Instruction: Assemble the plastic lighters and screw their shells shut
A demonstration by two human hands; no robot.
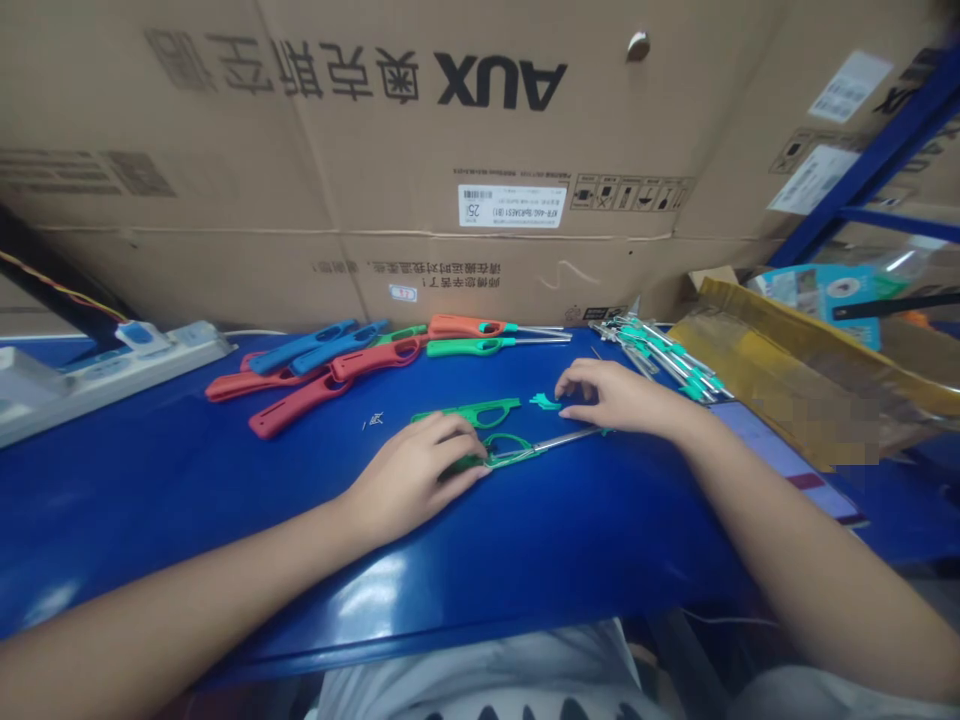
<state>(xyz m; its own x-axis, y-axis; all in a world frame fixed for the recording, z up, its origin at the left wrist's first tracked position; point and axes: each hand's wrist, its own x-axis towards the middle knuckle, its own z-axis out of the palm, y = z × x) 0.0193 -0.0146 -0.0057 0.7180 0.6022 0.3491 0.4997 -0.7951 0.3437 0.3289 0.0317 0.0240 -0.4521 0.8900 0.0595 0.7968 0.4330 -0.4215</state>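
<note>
My left hand (415, 474) lies on the blue table (225, 480), its fingers curled over the grip end of a green lighter half with a metal rod (525, 448). A separate green lighter shell (469, 411) lies just beyond it. My right hand (611, 396) rests past the rod's tip, fingertips pinching at a small green plastic piece (543, 402).
A pile of red, blue, orange and green lighters (352, 365) lies at the back middle. Several green-tipped metal rods (664, 355) lie back right beside a yellow bag (795, 370). A power strip (112, 365) sits left. Large cardboard boxes (450, 150) stand behind.
</note>
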